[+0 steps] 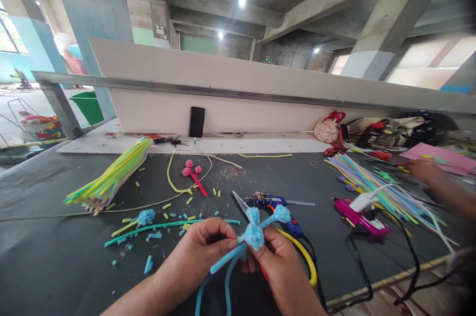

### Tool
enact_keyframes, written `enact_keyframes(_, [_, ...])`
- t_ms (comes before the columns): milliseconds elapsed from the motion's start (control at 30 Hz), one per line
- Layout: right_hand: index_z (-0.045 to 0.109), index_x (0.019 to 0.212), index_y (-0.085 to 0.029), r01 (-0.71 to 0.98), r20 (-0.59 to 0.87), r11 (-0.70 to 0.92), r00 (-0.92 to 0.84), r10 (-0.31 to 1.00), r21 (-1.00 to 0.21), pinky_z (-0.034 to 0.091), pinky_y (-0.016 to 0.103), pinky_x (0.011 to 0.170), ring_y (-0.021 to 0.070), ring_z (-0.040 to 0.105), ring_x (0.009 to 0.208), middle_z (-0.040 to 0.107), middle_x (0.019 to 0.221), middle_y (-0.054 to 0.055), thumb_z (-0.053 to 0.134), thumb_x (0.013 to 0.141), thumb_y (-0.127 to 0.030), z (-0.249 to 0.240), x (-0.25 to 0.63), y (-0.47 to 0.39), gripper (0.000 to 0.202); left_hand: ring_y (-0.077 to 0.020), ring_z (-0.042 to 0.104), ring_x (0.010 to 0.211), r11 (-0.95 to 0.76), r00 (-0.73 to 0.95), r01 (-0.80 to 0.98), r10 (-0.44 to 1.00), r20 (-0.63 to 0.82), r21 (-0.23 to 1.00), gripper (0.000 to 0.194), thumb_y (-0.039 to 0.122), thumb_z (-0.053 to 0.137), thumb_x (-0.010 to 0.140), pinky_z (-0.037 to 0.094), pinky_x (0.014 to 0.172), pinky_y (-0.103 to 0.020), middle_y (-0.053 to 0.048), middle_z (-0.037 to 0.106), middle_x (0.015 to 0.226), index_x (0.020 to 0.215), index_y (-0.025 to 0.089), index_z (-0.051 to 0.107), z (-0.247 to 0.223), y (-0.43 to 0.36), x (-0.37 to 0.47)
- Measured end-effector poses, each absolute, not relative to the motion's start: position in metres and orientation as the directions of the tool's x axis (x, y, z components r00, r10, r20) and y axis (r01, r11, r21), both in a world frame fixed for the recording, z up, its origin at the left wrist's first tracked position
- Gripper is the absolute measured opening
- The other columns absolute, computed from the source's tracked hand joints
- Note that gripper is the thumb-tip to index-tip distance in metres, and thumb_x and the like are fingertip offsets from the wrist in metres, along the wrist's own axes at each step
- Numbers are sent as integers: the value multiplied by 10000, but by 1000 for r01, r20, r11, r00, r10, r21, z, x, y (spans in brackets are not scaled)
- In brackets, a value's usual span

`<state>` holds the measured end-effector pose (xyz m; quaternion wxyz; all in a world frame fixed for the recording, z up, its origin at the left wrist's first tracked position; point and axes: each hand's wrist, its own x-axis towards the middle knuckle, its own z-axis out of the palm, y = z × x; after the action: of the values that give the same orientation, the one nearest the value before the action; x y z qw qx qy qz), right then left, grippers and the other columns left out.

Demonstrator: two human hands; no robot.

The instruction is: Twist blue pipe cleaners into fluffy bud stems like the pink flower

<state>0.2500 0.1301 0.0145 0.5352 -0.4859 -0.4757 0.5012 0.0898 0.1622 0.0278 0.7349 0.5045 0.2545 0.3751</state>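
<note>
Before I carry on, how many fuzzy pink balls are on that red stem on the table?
3: the top ball, the left ball and the right ball, at the far end of the red stem. Another could be hidden underneath.

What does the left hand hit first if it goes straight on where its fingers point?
The blue fuzzy piece, already touching the left hand; beyond it, probably the right hand, though depth is unclear.

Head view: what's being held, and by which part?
Left hand and right hand pinch a blue fuzzy piece at either side of its lower ball; exact contact partly hidden.
</note>
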Motion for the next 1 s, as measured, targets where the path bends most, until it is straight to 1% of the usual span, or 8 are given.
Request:
enact_keyframes(133, [579,658,-185,-38,29,32,73,997,-999,420,243,500,130,519,469,557,500,-33,650,749,-341,12,250,131,194,-218,664,701,157,573,-248,820,14,956,174,314,628,786,488,688,-324,-62,696,684,747,149,587,28,162,89])
enact_keyframes(267, [579,648,-193,75,37,27,143,989,-997,415,230,490,133,527,476,570,508,-30,610,714,-217,10,250,130,77,-188,628,697,-82,465,-17,882,81,996,111,256,625,771,458,660,-270,-56,683,711,737,150,633,24,162,86])
enact_keyframes(500, [626,590,-196,503,389,248,198,900,-828,433,255,503,170,547,513,617,545,23,586,691,-221,13,253,124,111,-135,556,642,-457,397,288,857,330,841,77,96,616,680,398,596,-209,-19,631,667,678,161,657,31,160,80])
enact_keyframes(600, [615,637,-198,432,336,225,201,920,-873,440,251,486,168,552,496,606,538,15,599,736,-276,11,251,122,127,-130,552,605,-366,429,236,871,241,900,51,158,615,715,400,565,-207,-23,643,649,684,154,656,34,158,82])
enact_keyframes(700, [582,670,-197,242,188,138,196,962,-960,451,253,473,167,558,462,580,489,-4,588,782,-361,7,247,123,198,-142,591,617,-156,468,40,876,120,987,94,199,599,746,432,581,-214,-41,681,654,674,143,620,33,156,88])
enact_keyframes(767, [585,679,-191,219,173,125,217,961,-968,454,257,487,169,564,472,582,494,-4,600,782,-382,5,245,123,218,-125,578,574,-58,471,-31,880,66,998,109,210,607,744,426,554,-206,-39,689,639,660,143,593,31,156,91])
enact_keyframes(900, [596,687,-183,234,186,129,240,953,-964,448,258,474,167,559,472,576,518,-4,627,762,-390,2,245,124,223,-77,480,478,-27,460,-39,887,42,999,125,246,630,746,373,476,-181,-14,680,616,684,146,589,25,156,93])
enact_keyframes(1000, [574,682,-186,182,164,119,256,953,-976,449,252,459,160,561,456,572,527,-13,632,755,-406,3,242,122,238,-87,521,527,-64,439,-66,894,87,996,94,220,657,726,403,526,-182,0,668,609,697,150,601,21,155,93])
